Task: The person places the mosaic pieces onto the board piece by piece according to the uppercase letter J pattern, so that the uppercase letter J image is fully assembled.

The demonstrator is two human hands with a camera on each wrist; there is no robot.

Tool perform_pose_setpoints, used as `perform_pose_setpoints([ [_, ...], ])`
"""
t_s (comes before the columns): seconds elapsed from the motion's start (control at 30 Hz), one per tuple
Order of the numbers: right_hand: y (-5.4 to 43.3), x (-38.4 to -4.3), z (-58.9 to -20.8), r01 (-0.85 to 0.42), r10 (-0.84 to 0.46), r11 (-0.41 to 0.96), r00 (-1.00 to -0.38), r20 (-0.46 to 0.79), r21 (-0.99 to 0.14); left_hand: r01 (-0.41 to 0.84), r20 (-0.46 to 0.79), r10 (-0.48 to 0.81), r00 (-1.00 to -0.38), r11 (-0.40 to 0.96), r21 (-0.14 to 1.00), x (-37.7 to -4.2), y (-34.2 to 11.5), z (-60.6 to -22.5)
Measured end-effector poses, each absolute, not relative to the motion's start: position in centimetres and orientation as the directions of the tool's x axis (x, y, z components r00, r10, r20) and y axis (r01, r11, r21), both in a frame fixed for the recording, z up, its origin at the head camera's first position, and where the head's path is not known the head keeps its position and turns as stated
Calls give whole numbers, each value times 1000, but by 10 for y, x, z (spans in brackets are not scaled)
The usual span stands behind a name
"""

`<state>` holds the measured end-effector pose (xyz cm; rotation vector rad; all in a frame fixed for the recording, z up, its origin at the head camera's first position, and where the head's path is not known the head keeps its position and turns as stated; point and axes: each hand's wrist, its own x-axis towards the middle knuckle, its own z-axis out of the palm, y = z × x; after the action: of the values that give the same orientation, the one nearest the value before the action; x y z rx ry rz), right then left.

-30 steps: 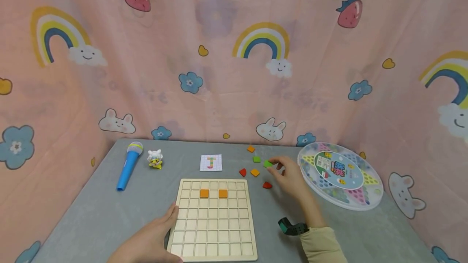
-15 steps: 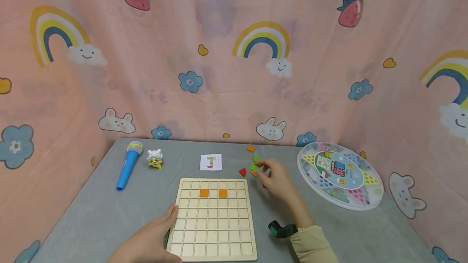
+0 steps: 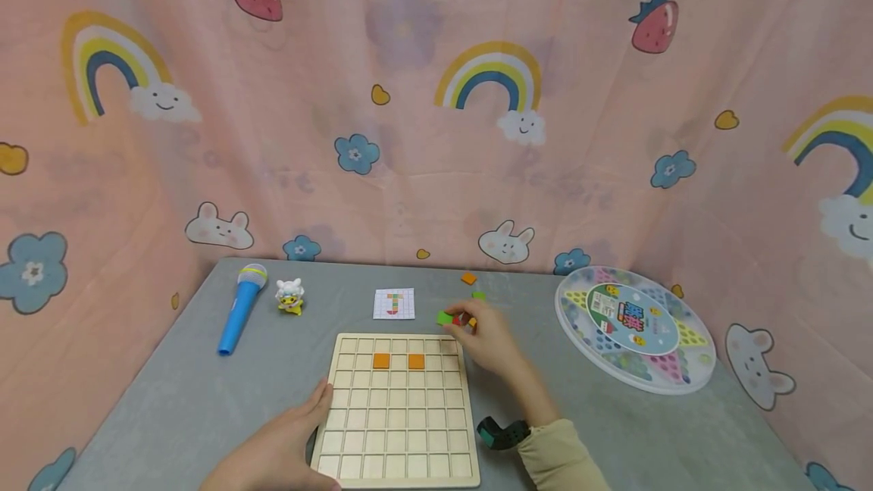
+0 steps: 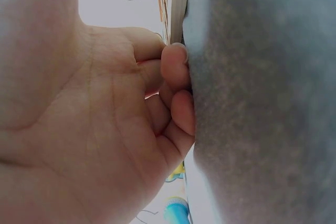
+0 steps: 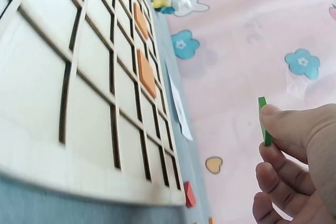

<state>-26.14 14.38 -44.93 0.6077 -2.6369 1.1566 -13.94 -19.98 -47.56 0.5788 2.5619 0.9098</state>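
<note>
In the head view a pale wooden grid board (image 3: pixel 397 420) lies flat, with orange square tiles (image 3: pixel 381 361) in two cells of its second row. My left hand (image 3: pixel 273 442) holds the board at its near left corner, thumb at the front edge and fingers along the left side. Just past the far right corner, my right hand (image 3: pixel 487 336) pinches a green square tile (image 5: pixel 265 121) between thumb and index finger. The right wrist view shows that tile edge-on, with the other fingers loosely curled. Red and orange pieces are partly hidden behind this hand.
Behind the board lies a patterned grid card (image 3: pixel 393 304). Beyond the right hand are an orange tile (image 3: pixel 468 278) and a green tile (image 3: pixel 479 295). A blue microphone (image 3: pixel 242 309) and small figurine (image 3: pixel 289 297) stand left; a round game box (image 3: pixel 634 328) lies right.
My right hand has moved left toward the board with the green tile, passing over the loose pieces. The left hand has stayed at the board's corner.
</note>
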Motion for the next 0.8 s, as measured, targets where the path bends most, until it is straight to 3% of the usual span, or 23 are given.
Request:
perform_pose_setpoints([
  [0.27,118,-258,-447,-496,-350,594,-868,352,-633,230,-213,479,-852,707,669,-141,-200,-477],
  [0.8,87,-249,-455,-442,-409,522,-880,241,-729,195,-248,446,-860,736,648,-140,-196,-473],
])
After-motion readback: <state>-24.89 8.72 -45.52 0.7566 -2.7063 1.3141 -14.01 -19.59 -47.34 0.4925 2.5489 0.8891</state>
